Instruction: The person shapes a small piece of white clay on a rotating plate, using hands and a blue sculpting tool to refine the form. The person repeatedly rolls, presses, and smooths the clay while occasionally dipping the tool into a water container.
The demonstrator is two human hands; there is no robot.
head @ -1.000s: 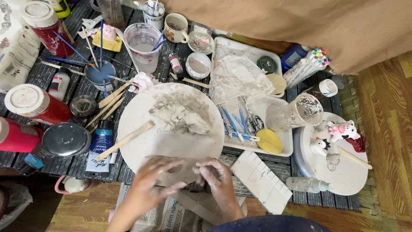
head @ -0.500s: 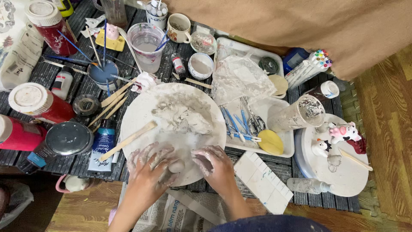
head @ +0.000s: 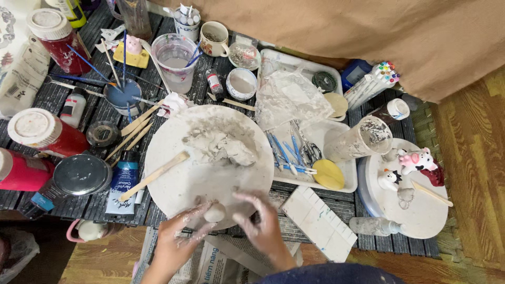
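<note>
At the lower centre of the frame, a small clay ball is pinched by the left hand at the round board's near edge, the right hand spread open beside it; light, even pressure is judged best.

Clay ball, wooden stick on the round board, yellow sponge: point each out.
clay ball [head: 214, 212], head view, on its rounded top between the hands.
wooden stick [head: 153, 176], head view, mid-shaft.
yellow sponge [head: 328, 174], head view, centre of its flat face.
</note>
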